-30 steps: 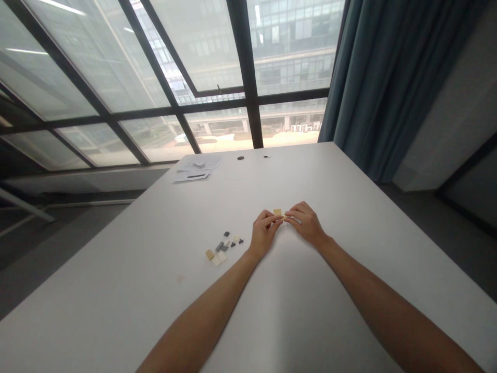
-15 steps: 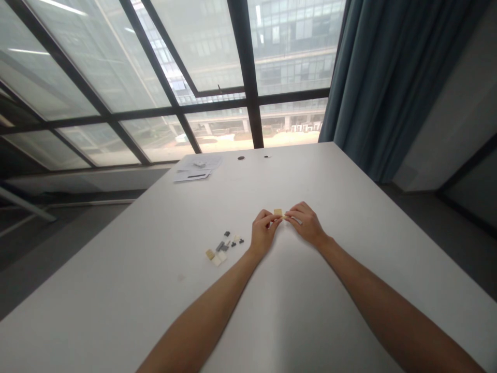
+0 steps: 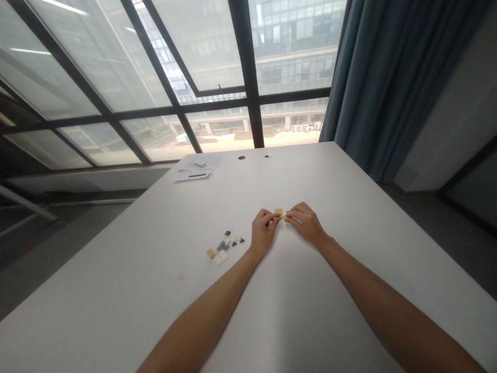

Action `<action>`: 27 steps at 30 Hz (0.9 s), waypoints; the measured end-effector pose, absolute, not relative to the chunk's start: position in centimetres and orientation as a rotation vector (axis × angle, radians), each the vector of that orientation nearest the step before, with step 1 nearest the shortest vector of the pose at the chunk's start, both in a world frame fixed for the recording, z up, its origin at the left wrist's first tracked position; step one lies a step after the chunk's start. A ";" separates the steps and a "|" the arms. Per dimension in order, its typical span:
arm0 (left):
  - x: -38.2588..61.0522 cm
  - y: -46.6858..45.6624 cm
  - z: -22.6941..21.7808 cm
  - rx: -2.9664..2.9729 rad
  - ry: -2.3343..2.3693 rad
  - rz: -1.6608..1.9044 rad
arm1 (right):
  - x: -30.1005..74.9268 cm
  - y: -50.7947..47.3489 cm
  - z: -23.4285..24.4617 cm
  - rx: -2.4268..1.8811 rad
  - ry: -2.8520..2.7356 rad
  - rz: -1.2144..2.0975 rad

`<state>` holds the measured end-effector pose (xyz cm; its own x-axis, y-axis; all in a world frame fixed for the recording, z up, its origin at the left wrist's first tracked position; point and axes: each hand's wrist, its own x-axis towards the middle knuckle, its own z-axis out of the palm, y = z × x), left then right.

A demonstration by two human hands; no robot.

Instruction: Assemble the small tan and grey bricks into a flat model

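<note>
Over the middle of the white table [image 3: 310,178], my left hand [image 3: 264,228] pinches a small tan toy brick piece [image 3: 278,211] between thumb and fingers. My right hand [image 3: 306,221] meets it from the right, its fingertips closed at the tan piece's right edge. A sliver of grey shows among the right fingers, too small to name. The fingertips hide most of where the parts touch. Left of my left wrist lie several loose pieces: a tan one [image 3: 210,254], white ones [image 3: 220,258], grey ones [image 3: 221,245] and a black one [image 3: 228,233].
Sheets of paper [image 3: 194,175] with a small white object on them lie at the table's far left. Two dark round spots, one a larger disc [image 3: 241,157], are near the far edge. Tall windows stand beyond the table, and a blue curtain [image 3: 361,93] hangs at the right.
Both hands stay in nearly the same place. A little more of the pale parts shows between the fingertips; the loose pieces have not moved.
</note>
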<state>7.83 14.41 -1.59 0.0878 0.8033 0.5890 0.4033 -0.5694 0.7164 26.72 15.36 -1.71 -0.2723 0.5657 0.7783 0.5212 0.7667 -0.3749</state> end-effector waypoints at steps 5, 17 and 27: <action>7.9 14.4 -1.5 1.995 1.198 1.482 | 26.7 15.3 -1.7 -0.815 -1.932 0.075; 7.7 14.5 -1.6 1.949 1.200 1.496 | 26.5 15.2 -1.5 -0.781 -1.954 0.119; 7.7 14.4 -1.4 1.947 1.204 1.508 | 26.4 15.3 -1.5 -0.773 -1.957 0.115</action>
<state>7.73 14.37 -1.36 0.0479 0.8135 0.5796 0.3849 -0.5505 0.7408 26.44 15.27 -1.51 -0.3079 0.5616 0.7679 0.4680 0.7922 -0.3917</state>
